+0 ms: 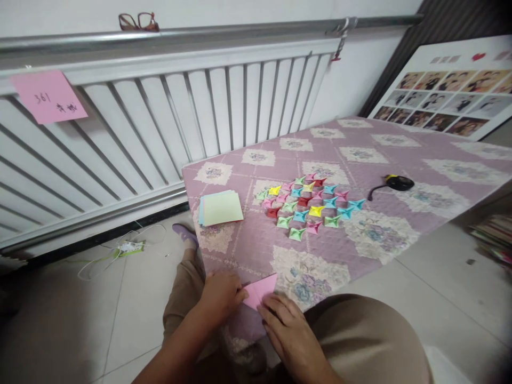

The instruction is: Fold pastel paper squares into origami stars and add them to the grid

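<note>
A folded piece of pink paper [260,290] lies on the near left end of the table, between my two hands. My left hand [223,292] is closed on its left corner, with the thumb and bent fingers at the paper's edge. From the lower right, my right hand [286,322] grips the paper's right edge with fingers pressed together; its thumb is hidden. Beyond my hands stand several small folded paper shapes [304,201] in pink, green, blue, yellow and red, set out in rows. A stack of coloured paper sheets [223,207], pale yellow on top, sits left of them.
A patterned purple cloth [248,245] covers the table. On its right side rests a black object with a strap [399,183]. Behind stands a white radiator [240,106] carrying a pink note [50,97]. Glasses [138,22] sit on the pipe. A power strip [131,248] lies on the floor.
</note>
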Demonstrator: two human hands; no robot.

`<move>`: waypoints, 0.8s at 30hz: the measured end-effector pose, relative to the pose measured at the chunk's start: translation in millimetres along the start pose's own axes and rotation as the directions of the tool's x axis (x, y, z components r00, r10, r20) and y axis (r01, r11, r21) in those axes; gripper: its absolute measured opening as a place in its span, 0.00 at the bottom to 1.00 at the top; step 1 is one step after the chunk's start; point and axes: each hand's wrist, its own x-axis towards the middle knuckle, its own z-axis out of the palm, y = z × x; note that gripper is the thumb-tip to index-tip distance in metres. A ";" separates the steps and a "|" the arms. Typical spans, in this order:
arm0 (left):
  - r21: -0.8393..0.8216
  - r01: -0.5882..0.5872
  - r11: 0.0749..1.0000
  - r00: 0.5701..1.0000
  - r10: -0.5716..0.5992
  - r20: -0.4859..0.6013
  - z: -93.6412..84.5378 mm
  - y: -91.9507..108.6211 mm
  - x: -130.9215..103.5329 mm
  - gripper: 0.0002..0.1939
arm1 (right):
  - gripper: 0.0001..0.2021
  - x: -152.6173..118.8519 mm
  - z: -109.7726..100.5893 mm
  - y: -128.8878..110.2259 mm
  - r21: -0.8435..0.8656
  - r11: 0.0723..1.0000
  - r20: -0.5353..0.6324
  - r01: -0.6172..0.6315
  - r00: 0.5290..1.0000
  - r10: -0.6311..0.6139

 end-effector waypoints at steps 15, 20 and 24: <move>0.035 -0.004 0.999 0.999 0.003 0.040 0.3 -3.5 9.6 0.14 | 0.14 -5.7 5.7 5.1 -0.010 1.000 -0.003 0.019 1.000 -0.019; 0.032 -0.023 0.999 0.999 0.022 0.037 1.8 -5.8 11.2 0.14 | 0.15 -6.4 5.6 4.6 0.015 1.000 0.011 -0.010 1.000 0.010; 0.044 -0.020 0.999 0.998 0.018 0.054 -0.2 -4.6 11.5 0.14 | 0.16 -6.4 4.9 4.4 0.019 1.000 0.030 -0.007 1.000 0.007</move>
